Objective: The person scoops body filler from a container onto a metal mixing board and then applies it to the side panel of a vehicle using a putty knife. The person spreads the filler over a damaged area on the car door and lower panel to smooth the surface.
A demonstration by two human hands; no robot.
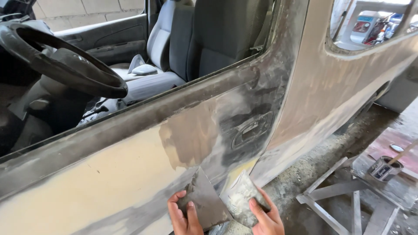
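Note:
My left hand [185, 215] grips a dark, flat spreader blade [204, 200] near the bottom edge, its tip pointing up at the car door [130, 165]. My right hand [265, 217] holds a second flat blade [241, 196] smeared with pale filler, right next to the first one. Both blades sit close to the lower door panel, below the recessed door handle [252, 130]. The door carries a large beige filler patch and sanded grey areas.
Through the open window are a steering wheel [61, 61] and grey seats [183, 43]. The sanded rear body panel [339, 87] runs right. On the ground at the right stand a metal frame [344, 196] and a small can [385, 167] with a stick in it.

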